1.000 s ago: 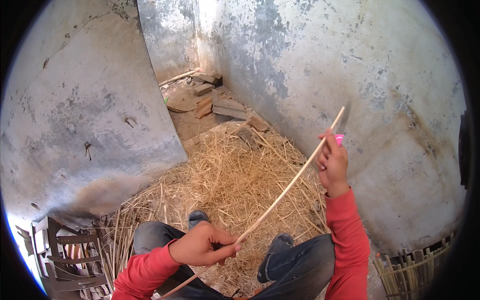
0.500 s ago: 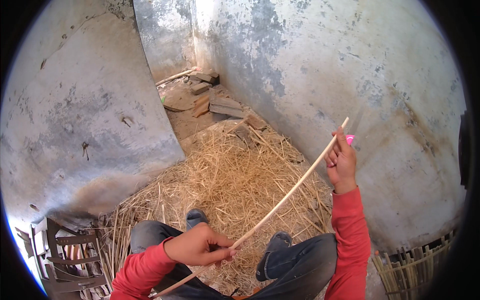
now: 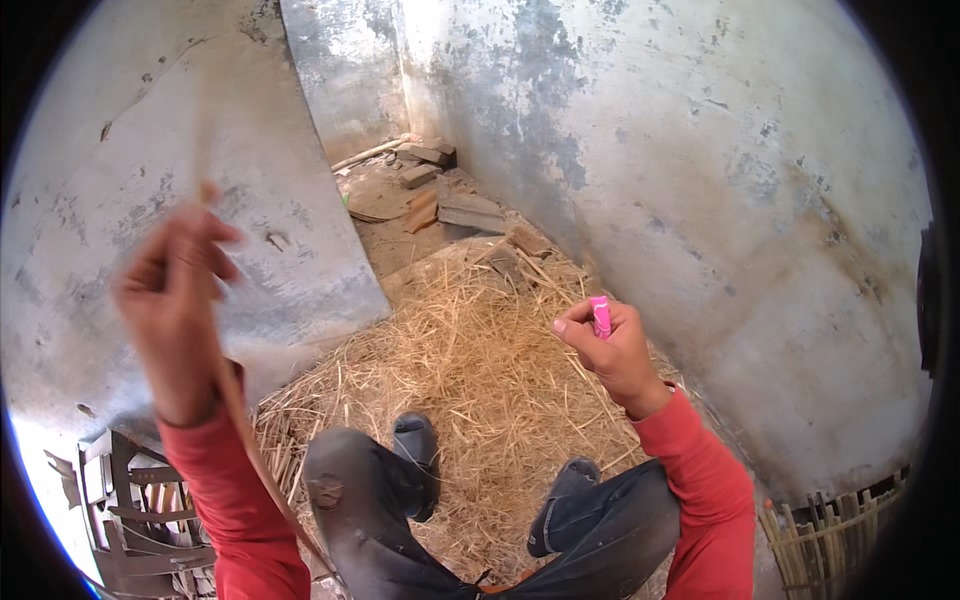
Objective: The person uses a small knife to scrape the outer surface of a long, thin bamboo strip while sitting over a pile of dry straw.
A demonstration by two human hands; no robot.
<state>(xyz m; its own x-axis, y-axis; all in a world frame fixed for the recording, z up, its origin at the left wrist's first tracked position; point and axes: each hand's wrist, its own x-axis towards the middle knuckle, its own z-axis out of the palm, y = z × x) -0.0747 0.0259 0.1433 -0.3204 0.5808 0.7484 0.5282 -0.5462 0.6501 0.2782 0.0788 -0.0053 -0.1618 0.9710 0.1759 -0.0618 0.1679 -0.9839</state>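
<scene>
My left hand (image 3: 180, 270) is raised at the left, smeared by motion. Its fingers are closed on a long, thin, pale wooden stick (image 3: 262, 465). The stick's upper end blurs against the wall, and its lower part runs down past my forearm to beside my knee. Over the straw, my right hand (image 3: 615, 355) is closed on a short pink object (image 3: 600, 317) with white marks. Only part of that object shows above the fingers, so its kind is unclear. The right hand no longer touches the stick.
Loose straw and shavings (image 3: 490, 350) cover the floor around my feet. Bricks and slabs (image 3: 470, 212) lie by the far corner. Weathered walls (image 3: 690, 200) rise ahead and at both sides. A broken wooden chair (image 3: 150, 510) is at lower left, a slatted bamboo piece (image 3: 835, 545) at lower right.
My left hand has swung up and left, carrying the stick. The right hand has let go of the stick and come lower and left, keeping the pink object.
</scene>
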